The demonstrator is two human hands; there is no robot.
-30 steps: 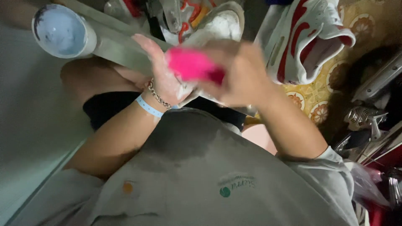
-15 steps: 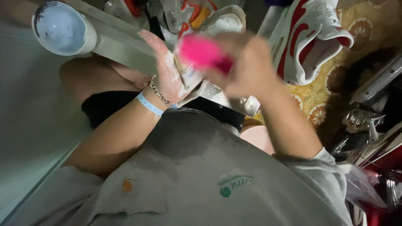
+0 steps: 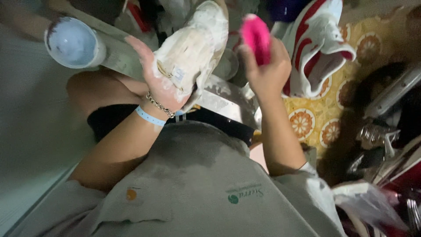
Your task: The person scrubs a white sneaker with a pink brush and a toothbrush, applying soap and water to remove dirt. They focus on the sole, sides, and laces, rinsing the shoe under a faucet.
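Note:
My left hand [image 3: 158, 83] holds a white shoe [image 3: 195, 48] sole-up, its worn beige sole facing me and coated with white foam. On that wrist sit a chain bracelet and a light blue band. My right hand [image 3: 265, 72] is raised just right of the shoe, closed on a bright pink brush [image 3: 257, 37], a small gap between brush and shoe. Below both hands lies a metal basin [image 3: 228, 103], partly hidden by my arms and grey shirt.
A round white tub of pale blue paste [image 3: 72, 43] sits at the upper left on a ledge. A white and red sneaker [image 3: 318, 46] lies at the upper right on a yellow patterned mat [image 3: 346, 101]. Dark clutter fills the right edge.
The pink brush has lifted off the shoe and moved up and right. My left hand has turned the shoe so its sole shows fully.

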